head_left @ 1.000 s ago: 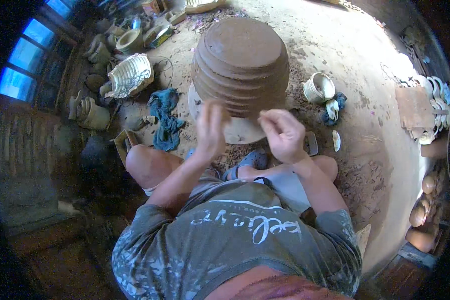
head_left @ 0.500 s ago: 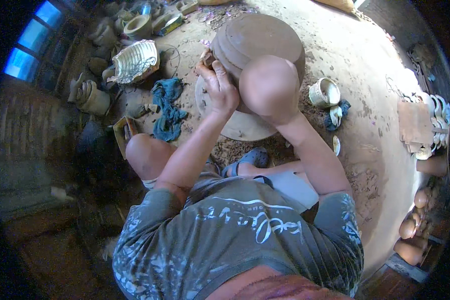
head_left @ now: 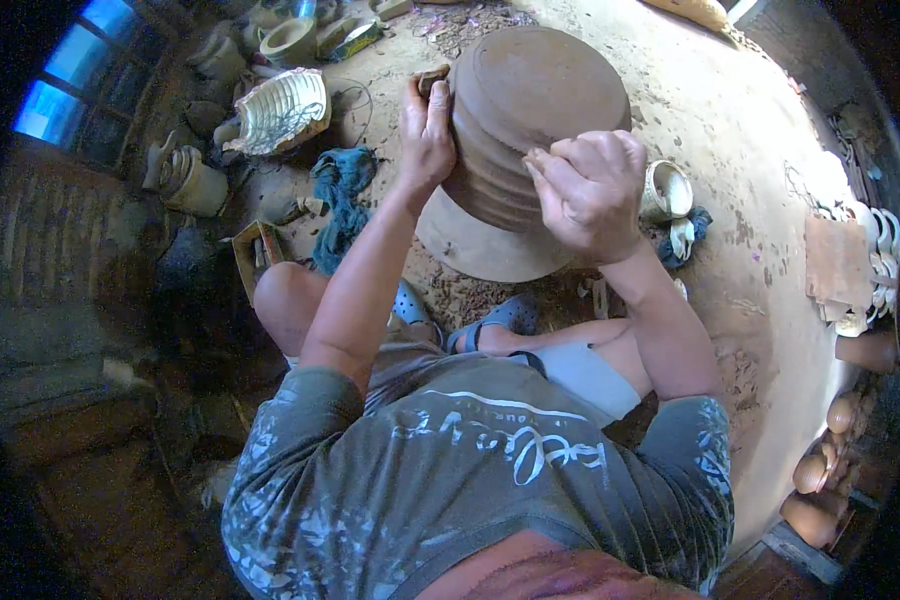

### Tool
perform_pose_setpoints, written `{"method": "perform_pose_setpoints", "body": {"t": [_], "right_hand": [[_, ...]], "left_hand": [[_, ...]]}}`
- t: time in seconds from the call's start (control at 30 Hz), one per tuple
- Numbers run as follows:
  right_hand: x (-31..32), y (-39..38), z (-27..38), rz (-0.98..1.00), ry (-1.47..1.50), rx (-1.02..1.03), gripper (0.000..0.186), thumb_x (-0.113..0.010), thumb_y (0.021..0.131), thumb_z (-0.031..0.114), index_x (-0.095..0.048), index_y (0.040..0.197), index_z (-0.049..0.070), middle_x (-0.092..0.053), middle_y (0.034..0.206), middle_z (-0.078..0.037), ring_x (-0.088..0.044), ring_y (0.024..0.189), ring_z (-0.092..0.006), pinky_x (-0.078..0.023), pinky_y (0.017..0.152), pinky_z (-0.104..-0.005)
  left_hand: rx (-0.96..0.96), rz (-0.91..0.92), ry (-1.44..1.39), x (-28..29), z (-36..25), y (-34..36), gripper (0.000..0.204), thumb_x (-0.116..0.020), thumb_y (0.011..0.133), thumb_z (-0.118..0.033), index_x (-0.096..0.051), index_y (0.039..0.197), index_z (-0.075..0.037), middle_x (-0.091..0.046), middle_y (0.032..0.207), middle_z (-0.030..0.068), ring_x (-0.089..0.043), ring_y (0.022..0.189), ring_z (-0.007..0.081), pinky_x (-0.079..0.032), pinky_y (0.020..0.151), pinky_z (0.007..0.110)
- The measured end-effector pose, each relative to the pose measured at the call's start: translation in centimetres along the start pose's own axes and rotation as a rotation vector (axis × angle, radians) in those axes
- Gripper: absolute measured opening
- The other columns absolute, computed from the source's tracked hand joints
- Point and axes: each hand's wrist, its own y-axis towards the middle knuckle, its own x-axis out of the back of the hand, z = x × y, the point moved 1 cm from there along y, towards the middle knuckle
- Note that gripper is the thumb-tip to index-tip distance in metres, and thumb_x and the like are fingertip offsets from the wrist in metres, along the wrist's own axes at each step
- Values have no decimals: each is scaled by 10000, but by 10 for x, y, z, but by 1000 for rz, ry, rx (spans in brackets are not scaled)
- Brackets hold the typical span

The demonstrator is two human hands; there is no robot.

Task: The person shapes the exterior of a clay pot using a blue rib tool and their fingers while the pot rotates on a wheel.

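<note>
A large brown clay pot [head_left: 545, 85] with a flat, round top and ridged side stands on a pale round turntable [head_left: 490, 250] in front of me. My left hand [head_left: 427, 140] is upright at the pot's left side, fingers closed round a small dark brown piece [head_left: 432, 78] beside the upper edge. I cannot tell whether that piece is clay or wood. My right hand [head_left: 592, 190] is curled in a fist at the near right of the pot, thumb and forefinger pinched by its wall. Whatever it pinches, if anything, is hidden.
Right of the pot stands a white bucket [head_left: 667, 190], with a dark cloth [head_left: 698, 228] beside it. A teal cloth [head_left: 338, 195] lies on the left, near a broken ribbed pale vessel [head_left: 288, 110]. Several clay pots [head_left: 810, 515] line the right edge.
My right hand has moved right and turned, its knuckles now showing. My left hand has risen slightly along the pot's side. The whole view has shifted a little.
</note>
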Motion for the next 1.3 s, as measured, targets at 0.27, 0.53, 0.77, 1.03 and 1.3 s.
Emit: {"method": "perform_pose_setpoints", "body": {"t": [0.27,0.53,0.77,1.03,1.3], "right_hand": [[34,-31,-60,12,127,-68,225,-880,753,99,-795,959,129,-711,911,-17,-666,921,-258,-518,814,-422],[28,-25,-42,87,137,82,256,-884,771,47,-799,1010,83,-686,946,-30,-632,935,-266,-496,817,-424],[15,-17,-31,65,139,142,179,-837,778,75,-767,942,78,-657,944,-37,-632,934,-274,-495,819,-443],[1,4,-1,56,19,101,129,-819,791,125,-714,853,84,-627,888,-40,-631,928,-272,-498,837,-452],[-7,16,8,69,-42,60,167,-872,762,106,-751,877,102,-663,899,-27,-641,910,-255,-471,836,-417]], "left_hand": [[25,8,-34,-1,6,2,406,-458,1164,-319,-511,1372,26,-644,1290,156,-606,1199,218,-463,1086,365],[249,26,-277,18,19,30,456,-451,1162,-395,-534,1336,18,-648,1343,193,-621,1209,247,-459,1105,386],[268,126,-184,8,16,37,461,-383,1177,-339,-519,1399,41,-650,1406,225,-628,1291,276,-471,1138,394],[185,-20,-15,12,40,13,449,-385,1177,-340,-551,1379,24,-658,1376,203,-615,1268,274,-452,1121,397],[172,-152,16,3,24,-51,428,-358,1175,-313,-459,1445,4,-589,1373,247,-570,1308,339,-430,1104,438]]}}
